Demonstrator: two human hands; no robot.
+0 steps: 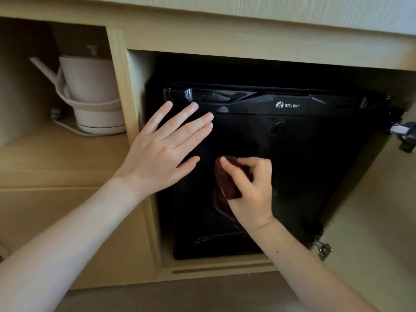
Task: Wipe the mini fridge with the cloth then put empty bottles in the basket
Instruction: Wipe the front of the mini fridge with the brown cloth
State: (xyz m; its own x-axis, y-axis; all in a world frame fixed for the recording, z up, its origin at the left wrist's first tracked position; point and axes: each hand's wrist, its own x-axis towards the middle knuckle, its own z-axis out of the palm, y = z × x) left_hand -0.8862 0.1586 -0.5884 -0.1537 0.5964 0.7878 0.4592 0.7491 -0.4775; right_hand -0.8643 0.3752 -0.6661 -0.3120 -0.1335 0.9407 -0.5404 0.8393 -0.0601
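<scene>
Standing in the left compartment of a pale wood cabinet [117, 70] is a beige kettle [90, 93] on its round base, spout turned to the left, with a pale cord [67, 128] trailing over the shelf [45, 154] beside it. Past the upright divider, the wider compartment holds the black mini fridge [315, 165], its door closed and glossy. The left hand [157, 149] is laid over the upper left part of that door, fingers straight and spread, holding nothing; the fingertips reach up to the handle recess along the door's top edge, though whether the palm presses the door cannot be told. Just below and to the right, near the middle of the door, the right hand [252, 188] has its fingers and thumb curled round a bunched dark brown cloth [225, 188], which it holds against the door front; part of the cloth hangs down below the hand. Above it, on the door's top band, a white logo [288, 105] reads WELLWAY, and a small round fitting [279, 128] sits under it. At the far right the cabinet door [371, 221] stands swung open, with metal hinges [323, 248] showing at its inner edge.
</scene>
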